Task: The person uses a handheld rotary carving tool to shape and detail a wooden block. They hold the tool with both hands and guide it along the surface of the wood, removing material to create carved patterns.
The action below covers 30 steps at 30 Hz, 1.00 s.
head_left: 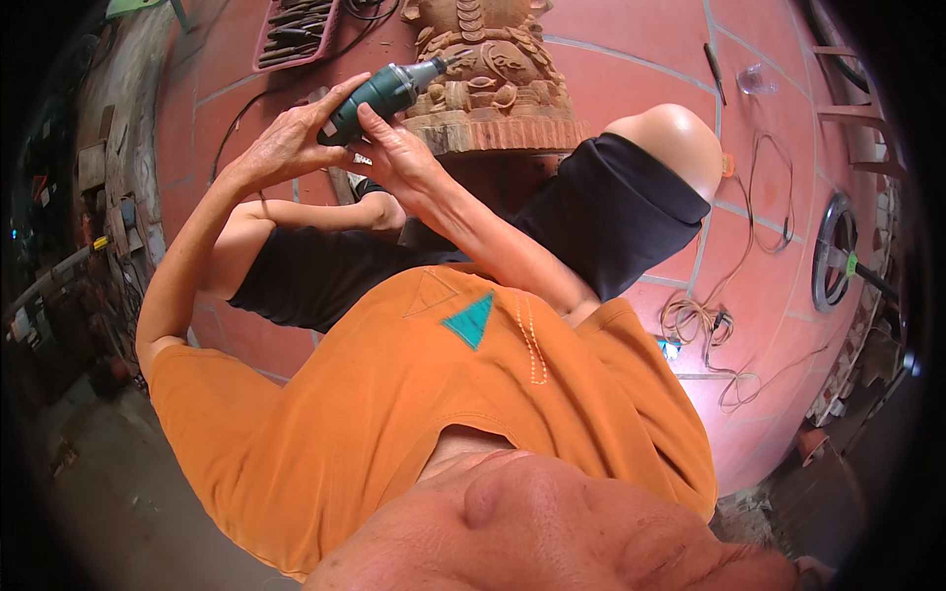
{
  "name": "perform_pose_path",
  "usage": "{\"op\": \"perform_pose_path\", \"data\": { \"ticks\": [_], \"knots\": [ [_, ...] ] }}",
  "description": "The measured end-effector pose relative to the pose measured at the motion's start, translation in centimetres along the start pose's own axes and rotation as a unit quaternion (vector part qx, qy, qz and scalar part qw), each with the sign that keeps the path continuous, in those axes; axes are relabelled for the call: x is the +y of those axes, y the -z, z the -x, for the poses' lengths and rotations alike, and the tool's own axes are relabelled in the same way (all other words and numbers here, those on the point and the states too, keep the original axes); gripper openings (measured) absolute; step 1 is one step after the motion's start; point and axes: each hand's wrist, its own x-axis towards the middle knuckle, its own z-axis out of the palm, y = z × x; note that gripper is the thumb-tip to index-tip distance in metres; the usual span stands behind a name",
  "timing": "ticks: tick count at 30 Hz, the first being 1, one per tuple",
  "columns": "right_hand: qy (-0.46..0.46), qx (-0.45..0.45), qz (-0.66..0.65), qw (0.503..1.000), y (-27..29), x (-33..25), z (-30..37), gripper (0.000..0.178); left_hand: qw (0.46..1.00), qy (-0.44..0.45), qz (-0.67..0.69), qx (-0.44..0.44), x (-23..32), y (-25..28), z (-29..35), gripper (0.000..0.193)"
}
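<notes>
Both of my hands hold a dark green rotary tool (370, 106), tilted up to the right, with a thin bit at its far end. My left hand (296, 136) is closed round its rear part, one finger stretched along the body. From below, my right hand (406, 163) grips it with the thumb on the near side. The bit lies close to a brown carved wooden sculpture (493, 94) in front of me; whether they touch I cannot tell. Carved relief covers the sculpture, and a ridged band runs along its base.
A pink basket (262, 49) of carving tools stands at the far left, with a dark cord (239, 116) near it. On the red tiles at right lie a slim dark tool (714, 74), a clear cup (757, 81), a coiled cord (695, 320) and a dark wheel (820, 261).
</notes>
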Motion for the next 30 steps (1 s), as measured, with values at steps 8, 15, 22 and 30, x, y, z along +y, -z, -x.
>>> {"op": "perform_pose_path", "data": {
  "ticks": [8, 15, 22, 30],
  "knots": [
    [-0.017, -0.01, -0.012, 1.0, 0.6, 0.9, 0.0, 0.045, 0.998, -0.024, 0.037, -0.035, -2.3, -0.1, 0.1, 0.096],
    [-0.027, -0.016, -0.048, 0.998, 1.3, 1.1, -0.4, 0.046, 0.998, -0.025, 0.023, -0.048, -1.7, 0.1, -0.5, 0.098],
    [-0.019, -0.008, -0.057, 0.998, 0.9, 0.7, -0.2, 0.048, 0.998, -0.026, -0.006, -0.061, -1.6, 0.2, -1.4, 0.098],
    [-0.006, 0.001, -0.071, 0.997, 0.9, 0.2, 0.0, 0.046, 0.997, -0.04, -0.028, -0.065, -1.9, 0.1, -2.3, 0.098]
  ]
}}
